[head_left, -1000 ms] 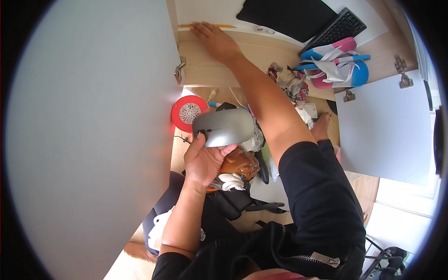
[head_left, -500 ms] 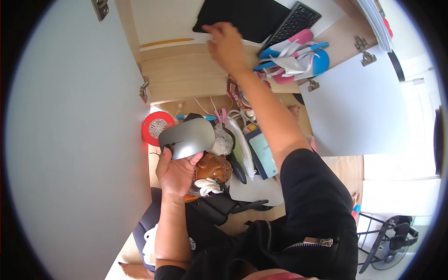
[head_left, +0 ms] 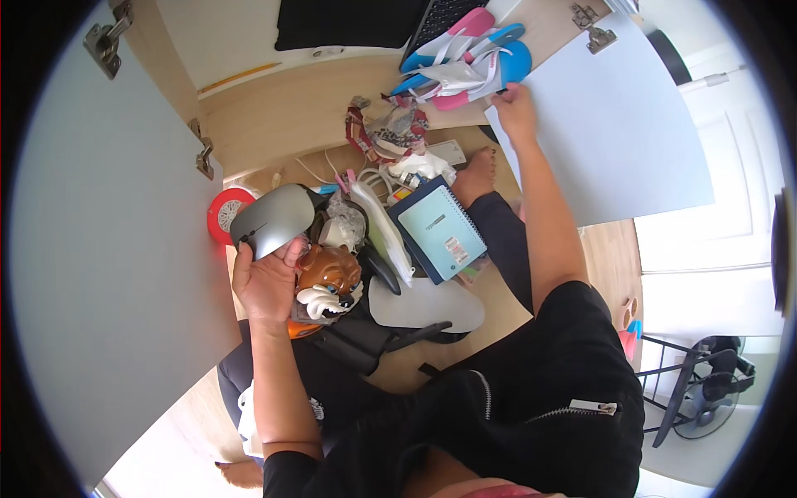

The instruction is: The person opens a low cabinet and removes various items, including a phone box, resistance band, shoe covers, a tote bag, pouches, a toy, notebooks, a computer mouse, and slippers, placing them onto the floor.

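Note:
A silver-grey computer mouse (head_left: 274,220) rests on the fingers and thumb of my left hand (head_left: 270,282), which is closed around its near end. My right hand (head_left: 516,116) is at the shelf's right edge, its curled fingers against the heel end of a pair of blue, pink and white slippers (head_left: 510,66). Just below my left hand lies a brown dog-shaped figure (head_left: 328,270) with a white muzzle. A light-blue spiral notebook (head_left: 440,228) lies on the floor between my arms.
Cabinet doors stand open at left (head_left: 116,249) and right (head_left: 614,133). On the shelf (head_left: 282,108) are a black mat (head_left: 340,25), a keyboard (head_left: 432,25) and a pencil (head_left: 241,76). A red round object (head_left: 220,217), cables and a white pouch (head_left: 382,228) crowd the floor.
My right hand has moved from the black mat rightward and down to the slippers. My left hand still holds the mouse. The view has shifted, showing more of the notebook and my foot.

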{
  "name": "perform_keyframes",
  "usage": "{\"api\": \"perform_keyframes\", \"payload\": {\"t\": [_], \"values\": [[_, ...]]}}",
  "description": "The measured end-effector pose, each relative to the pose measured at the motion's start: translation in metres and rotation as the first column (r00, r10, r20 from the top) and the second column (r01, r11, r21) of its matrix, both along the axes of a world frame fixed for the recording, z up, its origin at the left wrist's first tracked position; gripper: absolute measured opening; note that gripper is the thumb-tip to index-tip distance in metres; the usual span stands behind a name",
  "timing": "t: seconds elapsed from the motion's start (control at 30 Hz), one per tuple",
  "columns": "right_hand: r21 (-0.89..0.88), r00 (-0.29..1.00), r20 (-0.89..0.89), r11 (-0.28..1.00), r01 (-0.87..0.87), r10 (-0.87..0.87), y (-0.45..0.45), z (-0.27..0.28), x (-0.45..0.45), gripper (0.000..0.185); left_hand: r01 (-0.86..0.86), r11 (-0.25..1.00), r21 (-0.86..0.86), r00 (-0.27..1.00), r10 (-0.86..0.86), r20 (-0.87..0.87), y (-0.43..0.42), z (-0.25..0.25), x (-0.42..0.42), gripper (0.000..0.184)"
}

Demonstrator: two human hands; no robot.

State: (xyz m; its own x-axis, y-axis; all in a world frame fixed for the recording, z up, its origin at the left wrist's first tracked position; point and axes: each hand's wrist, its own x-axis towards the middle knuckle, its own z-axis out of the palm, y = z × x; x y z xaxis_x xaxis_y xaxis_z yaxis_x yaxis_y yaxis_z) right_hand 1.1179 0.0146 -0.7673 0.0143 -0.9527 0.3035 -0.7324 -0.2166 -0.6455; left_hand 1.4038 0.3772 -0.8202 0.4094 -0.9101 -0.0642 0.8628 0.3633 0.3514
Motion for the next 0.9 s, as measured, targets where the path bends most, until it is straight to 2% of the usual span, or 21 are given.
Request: {"api": "perform_keyframes", "payload": {"t": [0.03,0.07,0.13,0.17,0.2,0.27,0.3,0.33,0.4,0.5,0.6,0.67,0.8,0.87,0.9], "values": [[0.229,0.941,0.334,0.973,-0.031,-0.049,-0.001,-0.006,0.002,0.058,0.018,1.000,0.001,1.000,-0.018,-0.002,0.000,-0.002,0.001,0.045],[0.231,0.939,0.339,0.973,-0.027,-0.055,-0.003,-0.013,0.007,0.058,0.024,1.000,0.003,1.000,-0.024,0.004,0.000,-0.003,0.000,0.045],[-0.120,0.961,0.255,0.990,-0.081,0.109,-0.008,-0.024,0.027,0.065,0.006,1.000,0.022,1.000,-0.006,0.012,-0.001,-0.004,0.000,0.045],[-0.011,0.957,0.288,0.999,-0.033,0.034,-0.002,-0.019,0.036,0.069,0.005,1.000,0.023,1.000,-0.006,0.016,-0.001,-0.004,0.000,0.045],[-0.010,0.957,0.289,0.999,-0.035,0.037,-0.004,-0.016,0.046,0.069,0.019,1.000,0.018,1.000,-0.020,0.011,-0.001,-0.005,0.001,0.046],[0.134,0.826,0.541,0.986,0.102,-0.159,-0.005,-0.013,0.064,0.075,0.028,0.999,0.018,1.000,-0.028,0.005,-0.002,-0.006,0.003,0.047],[0.139,0.828,0.538,0.985,0.099,-0.159,-0.010,-0.017,0.072,0.075,0.014,1.000,0.023,1.000,-0.014,0.027,-0.002,-0.006,0.003,0.047],[0.162,0.837,0.478,0.963,0.215,-0.267,-0.016,-0.021,0.081,0.080,-0.001,1.000,0.030,0.999,-0.001,0.048,-0.002,-0.006,0.003,0.047],[0.182,0.832,0.407,0.926,0.331,-0.378,-0.026,-0.030,0.087,0.085,0.004,1.000,0.017,1.000,-0.005,0.026,-0.002,-0.004,0.004,0.047],[0.105,0.882,0.340,0.945,0.310,-0.327,-0.029,-0.036,0.087,0.090,0.004,1.000,-0.004,1.000,-0.004,0.015,-0.003,0.000,0.005,0.046],[0.081,0.899,0.243,0.931,0.357,-0.365,-0.017,-0.027,0.086,0.091,-0.011,1.000,0.004,1.000,0.011,0.027,-0.002,-0.003,0.008,0.046],[-0.019,0.918,0.346,0.976,0.215,-0.195,-0.015,-0.033,0.069,0.086,-0.015,1.000,0.013,0.999,0.014,0.035,-0.001,-0.004,0.008,0.045],[-0.027,0.932,0.337,0.988,0.155,-0.137,0.015,-0.023,0.044,0.084,-0.010,1.000,0.023,0.999,0.009,0.033,-0.001,-0.003,0.006,0.044],[-0.045,0.921,0.389,0.999,-0.005,0.022,0.018,-0.024,0.027,0.081,0.011,1.000,0.025,1.000,-0.011,0.016,0.000,-0.005,0.005,0.043],[-0.042,0.921,0.389,0.999,-0.002,0.019,0.020,-0.022,0.019,0.081,0.020,1.000,0.002,0.999,-0.020,0.033,0.000,-0.005,0.005,0.045]]}}
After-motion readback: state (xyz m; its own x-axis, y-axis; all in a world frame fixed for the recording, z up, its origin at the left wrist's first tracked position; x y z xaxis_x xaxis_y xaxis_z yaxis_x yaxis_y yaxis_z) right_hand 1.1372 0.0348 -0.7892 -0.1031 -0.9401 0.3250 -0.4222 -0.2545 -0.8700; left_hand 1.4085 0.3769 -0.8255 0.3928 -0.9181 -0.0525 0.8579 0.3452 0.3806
